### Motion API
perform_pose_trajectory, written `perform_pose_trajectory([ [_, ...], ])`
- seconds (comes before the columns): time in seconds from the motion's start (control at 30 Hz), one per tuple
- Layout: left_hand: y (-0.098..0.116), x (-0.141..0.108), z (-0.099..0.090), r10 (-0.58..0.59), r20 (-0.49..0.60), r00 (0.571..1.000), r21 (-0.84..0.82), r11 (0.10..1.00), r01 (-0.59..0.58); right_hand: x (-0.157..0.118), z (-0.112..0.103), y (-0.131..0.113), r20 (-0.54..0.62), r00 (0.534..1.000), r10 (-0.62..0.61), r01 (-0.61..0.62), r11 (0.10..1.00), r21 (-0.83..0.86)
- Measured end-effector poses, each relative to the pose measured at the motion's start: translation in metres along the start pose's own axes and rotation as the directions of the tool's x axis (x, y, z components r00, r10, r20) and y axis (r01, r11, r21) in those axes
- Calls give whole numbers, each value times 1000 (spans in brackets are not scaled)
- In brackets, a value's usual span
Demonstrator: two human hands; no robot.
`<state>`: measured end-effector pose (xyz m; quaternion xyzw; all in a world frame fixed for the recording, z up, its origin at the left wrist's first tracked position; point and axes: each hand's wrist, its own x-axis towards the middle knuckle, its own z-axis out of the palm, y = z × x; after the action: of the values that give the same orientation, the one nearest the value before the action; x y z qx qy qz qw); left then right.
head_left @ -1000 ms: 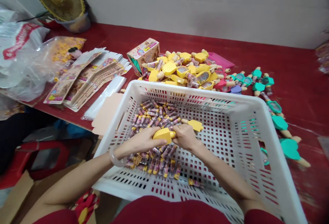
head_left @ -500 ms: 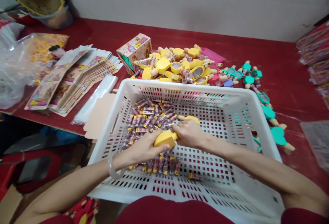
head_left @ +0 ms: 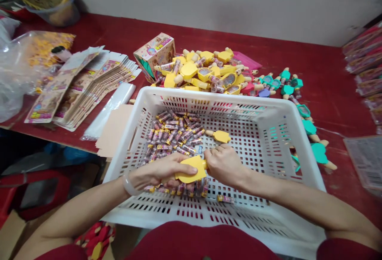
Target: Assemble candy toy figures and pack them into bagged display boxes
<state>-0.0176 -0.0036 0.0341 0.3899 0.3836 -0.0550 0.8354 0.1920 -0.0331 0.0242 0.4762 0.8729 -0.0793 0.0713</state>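
Note:
My left hand pinches a yellow paddle-shaped plastic piece, thumb on top and fingers beneath. My right hand is a fist around the narrow neck at its right end, hiding whatever else is in the grip. Both hands are inside a white slotted basket. Small clear tubes with yellow ends and purplish contents are heaped to the left, and some stand below my left hand. One tube lies apart near the front wall. Beyond my right hand lies another yellow paddle-shaped piece with a tan handle.
Behind the basket are piled yellow pieces and a printed box. Green pieces lie along the right. Folded printed cartons, clear plastic sleeves and a plastic bag are on the red table to the left.
The held yellow piece has turned so its flat face shows more. My right hand has moved slightly down and right, uncovering more of the yellow piece beyond it. The view shifted a little.

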Motion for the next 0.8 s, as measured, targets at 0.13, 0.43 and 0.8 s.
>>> perform_pose_trajectory([
  [0.13, -7, 4, 0, -30, 32, 999, 149, 989, 25, 0, 8, -3, 124, 992, 6, -13, 999, 51],
  [0.43, -32, 30, -6, 446, 227, 866, 971, -40, -234, -4, 65, -3, 665, 736, -126, -512, 539, 669],
  [0.8, 48, 11, -46, 710, -290, 642, 957, 196, 215, -20, 63, 68, 351, 911, 216, -366, 816, 447],
])
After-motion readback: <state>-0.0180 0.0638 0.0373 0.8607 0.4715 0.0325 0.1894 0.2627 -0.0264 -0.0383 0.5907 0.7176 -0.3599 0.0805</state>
